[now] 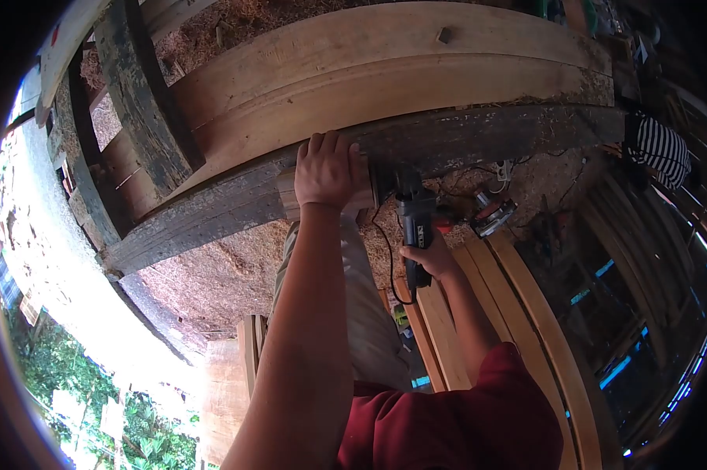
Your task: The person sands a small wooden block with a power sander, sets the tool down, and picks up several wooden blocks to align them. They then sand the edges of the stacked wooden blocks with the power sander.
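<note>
My left hand (324, 174) is closed over a short wooden block (288, 194) at the near edge of a dark, weathered beam (212, 210). Its fingers bend over the top of the block, hiding most of it. In my right hand (433, 257) is a black angle grinder (418, 223), gripped round the lower body. The grinder's head points toward the beam, and its disc side lies right at the block's right end. From the tool's lower end a black cord (393, 266) loops up to the left.
Long pale planks (330, 86) lie beyond the beam, with a small dark piece (445, 34) on top. Dark crosspieces (138, 94) stand at left. Shavings (220, 262) cover the ground. Another power tool (493, 213) and long boards (518, 298) lie at right, below a striped cloth (660, 149).
</note>
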Demonstrator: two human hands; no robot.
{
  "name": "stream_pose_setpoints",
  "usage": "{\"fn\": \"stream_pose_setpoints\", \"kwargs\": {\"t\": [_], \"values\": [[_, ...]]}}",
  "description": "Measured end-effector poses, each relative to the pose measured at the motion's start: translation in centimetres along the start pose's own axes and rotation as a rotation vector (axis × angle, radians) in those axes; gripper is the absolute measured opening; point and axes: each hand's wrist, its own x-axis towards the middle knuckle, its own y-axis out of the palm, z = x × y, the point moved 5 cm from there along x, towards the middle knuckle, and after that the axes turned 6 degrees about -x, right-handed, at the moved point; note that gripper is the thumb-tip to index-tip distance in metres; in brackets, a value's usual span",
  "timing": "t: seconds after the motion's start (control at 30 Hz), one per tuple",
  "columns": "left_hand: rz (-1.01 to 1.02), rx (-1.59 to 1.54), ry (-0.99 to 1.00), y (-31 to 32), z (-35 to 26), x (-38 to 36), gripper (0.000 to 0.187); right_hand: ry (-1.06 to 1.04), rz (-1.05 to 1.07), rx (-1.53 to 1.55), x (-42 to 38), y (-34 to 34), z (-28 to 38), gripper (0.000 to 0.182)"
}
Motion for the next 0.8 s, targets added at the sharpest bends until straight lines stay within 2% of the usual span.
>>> {"fn": "stream_pose_setpoints", "kwargs": {"t": [0.1, 0.2, 0.3, 0.4, 0.5, 0.8], "values": [[-0.008, 0.003, 0.006, -0.1, -0.2, 0.0, 0.02, -0.013, 0.029, 0.039, 1.0, 0.1, 0.6, 0.045], [0.004, 0.012, -0.005, -0.2, -0.2, 0.0, 0.02, -0.02, -0.049, -0.009, 0.3, 0.3, 2.2, 0.045], [0.01, 0.021, -0.006, 0.0, -0.1, 0.0, 0.02, 0.015, -0.007, 0.002, -0.1, 0.1, 0.8, 0.046], [0.006, 0.02, -0.002, 0.0, 0.0, 0.0, 0.02, 0.009, -0.05, -0.07, -0.8, -0.2, -0.3, 0.047], [-0.008, 0.011, 0.003, -0.1, -0.1, 0.0, 0.021, 0.058, 0.005, 0.004, -0.4, -0.1, -0.5, 0.048], [-0.029, 0.015, 0.017, -0.2, -0.2, 0.1, 0.021, -0.019, -0.027, 0.012, 0.8, -0.2, 0.4, 0.046]]}}
